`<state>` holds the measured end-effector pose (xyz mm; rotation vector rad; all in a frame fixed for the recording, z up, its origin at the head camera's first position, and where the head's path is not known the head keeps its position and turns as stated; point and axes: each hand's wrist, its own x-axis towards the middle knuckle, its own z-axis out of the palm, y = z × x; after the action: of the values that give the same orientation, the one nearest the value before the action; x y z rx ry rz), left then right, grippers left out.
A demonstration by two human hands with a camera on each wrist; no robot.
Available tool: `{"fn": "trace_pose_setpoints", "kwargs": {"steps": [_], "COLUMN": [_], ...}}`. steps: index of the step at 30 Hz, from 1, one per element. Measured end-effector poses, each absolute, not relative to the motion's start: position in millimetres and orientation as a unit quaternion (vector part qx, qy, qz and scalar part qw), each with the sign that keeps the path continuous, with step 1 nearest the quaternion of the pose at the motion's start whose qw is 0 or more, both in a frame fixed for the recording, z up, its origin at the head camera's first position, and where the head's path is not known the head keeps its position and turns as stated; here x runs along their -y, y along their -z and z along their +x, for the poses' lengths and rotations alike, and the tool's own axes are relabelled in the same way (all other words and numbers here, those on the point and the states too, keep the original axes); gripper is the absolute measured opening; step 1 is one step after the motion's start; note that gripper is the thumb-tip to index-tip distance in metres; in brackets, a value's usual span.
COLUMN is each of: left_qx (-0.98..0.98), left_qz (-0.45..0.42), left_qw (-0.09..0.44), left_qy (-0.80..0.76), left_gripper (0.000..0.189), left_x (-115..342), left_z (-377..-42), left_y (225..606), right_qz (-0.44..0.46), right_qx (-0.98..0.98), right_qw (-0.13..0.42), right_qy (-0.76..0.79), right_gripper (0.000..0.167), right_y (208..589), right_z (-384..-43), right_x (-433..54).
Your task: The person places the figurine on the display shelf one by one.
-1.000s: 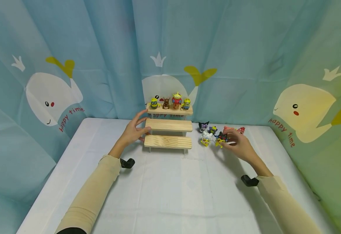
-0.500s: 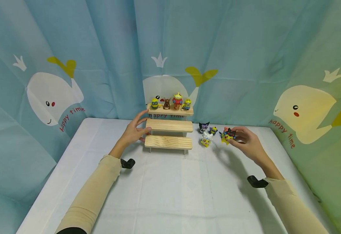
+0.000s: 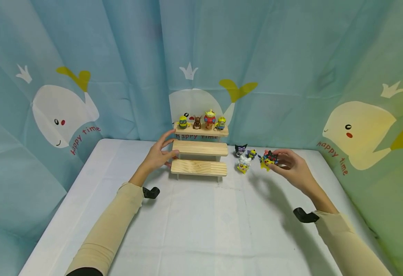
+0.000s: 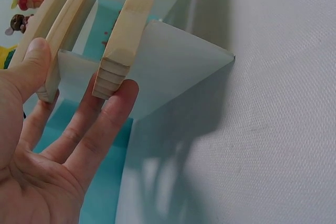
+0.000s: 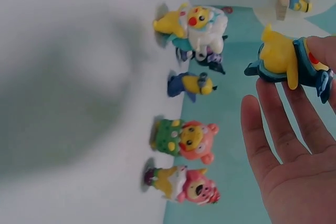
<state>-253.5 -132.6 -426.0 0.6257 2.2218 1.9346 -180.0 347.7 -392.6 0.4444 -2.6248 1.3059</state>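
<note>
A three-tier wooden display stand (image 3: 199, 167) with clear side panels stands at the table's back. My left hand (image 3: 158, 156) holds its left end; in the left wrist view, the thumb (image 4: 37, 59) lies on one board and fingers touch the board ends. My right hand (image 3: 291, 166) pinches a small yellow toy figure with a dark hood and cape (image 5: 281, 59), its body lying sideways in the right wrist view. Near it are a white fluffy-hooded yellow figure (image 3: 244, 164), a black-eared figure (image 3: 240, 150), a blue-clad yellow figure (image 5: 191, 85) and two pink-headed figures (image 5: 186, 137).
Several toy figures (image 3: 209, 119) stand in a row on the top tier. The middle board (image 3: 199, 148) and lowest board are bare. A white cloth (image 3: 201, 222) covers the table, with a whale-print curtain (image 3: 277, 57) behind and at both sides.
My right hand has moved right with the dark-hooded figure, away from the white-hooded one, then nearly stopped. My left hand has stayed at the stand.
</note>
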Motion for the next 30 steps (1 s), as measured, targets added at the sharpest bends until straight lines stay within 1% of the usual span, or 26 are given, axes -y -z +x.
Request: {"fn": "trace_pose_setpoints", "kwargs": {"steps": [12, 17, 30], "left_qx": [-0.737, -0.738, -0.739], "left_qz": [0.206, 0.202, 0.205], "left_qw": [0.063, 0.066, 0.063], "left_qy": [-0.641, -0.64, -0.639], "left_gripper": [0.077, 0.078, 0.077], "left_x": [134, 134, 134], "left_z": [-255, -254, -256], "left_y": [428, 425, 429], "right_qz": [0.183, 0.198, 0.254], "right_qx": [0.887, 0.885, 0.864], "right_qw": [0.059, 0.055, 0.04], "right_qy": [-0.421, -0.419, -0.432], "right_gripper": [0.045, 0.043, 0.041], "right_y": [370, 364, 353], "right_z": [-186, -192, -214], "right_x": [-314, -296, -229]}}
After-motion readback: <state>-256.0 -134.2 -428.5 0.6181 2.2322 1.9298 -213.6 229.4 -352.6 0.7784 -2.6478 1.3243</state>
